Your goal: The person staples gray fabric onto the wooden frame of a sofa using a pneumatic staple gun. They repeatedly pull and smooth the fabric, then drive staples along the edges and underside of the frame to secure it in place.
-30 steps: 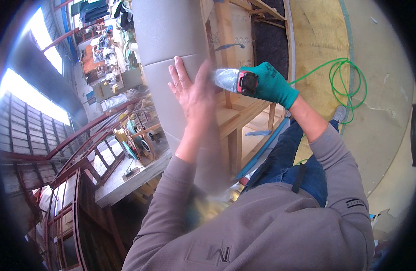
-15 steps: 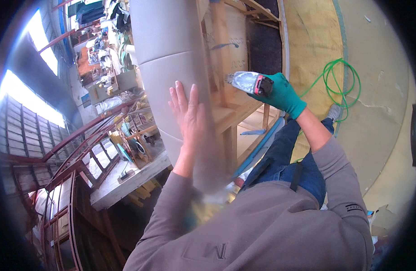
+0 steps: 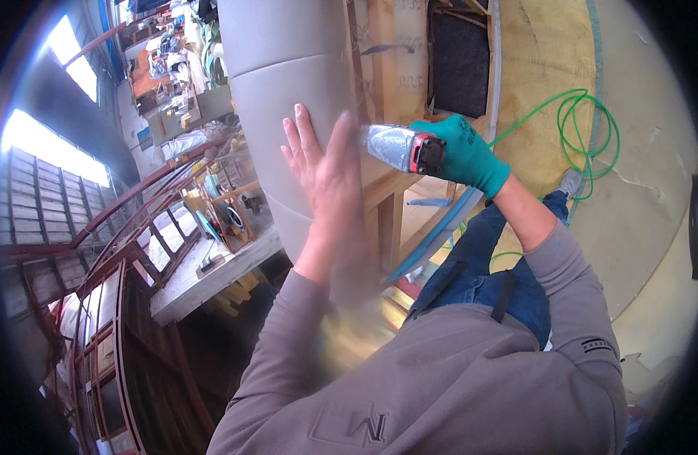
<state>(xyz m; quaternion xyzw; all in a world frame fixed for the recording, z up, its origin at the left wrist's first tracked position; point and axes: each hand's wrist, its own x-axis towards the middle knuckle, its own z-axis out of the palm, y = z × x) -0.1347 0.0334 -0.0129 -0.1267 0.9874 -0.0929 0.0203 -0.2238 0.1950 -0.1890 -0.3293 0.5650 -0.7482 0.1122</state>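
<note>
My bare left hand (image 3: 319, 171) lies flat with spread fingers on a grey padded cover (image 3: 288, 83) that has seams across it. This cover wraps the side of a wooden furniture frame (image 3: 385, 83). In a green glove, my right hand (image 3: 466, 158) grips a silver, red and black staple gun (image 3: 393, 147). The gun's nose points left and meets the cover's inner edge, close to my left thumb. Its tip is blurred, so contact cannot be made out. The gloved fingers are partly hidden behind the tool.
A green air hose (image 3: 565, 144) loops over yellowish sheeting (image 3: 527, 114) on the right, near my shoe (image 3: 570, 182). Dark red metal railings (image 3: 125, 334) and a pale ledge (image 3: 216, 277) with tools stand at left. Cluttered benches lie farther back.
My right hand has brought the staple gun left and slightly down, to the cover's edge beside my left hand. My left hand stays on the cover. The view has shifted slightly.
</note>
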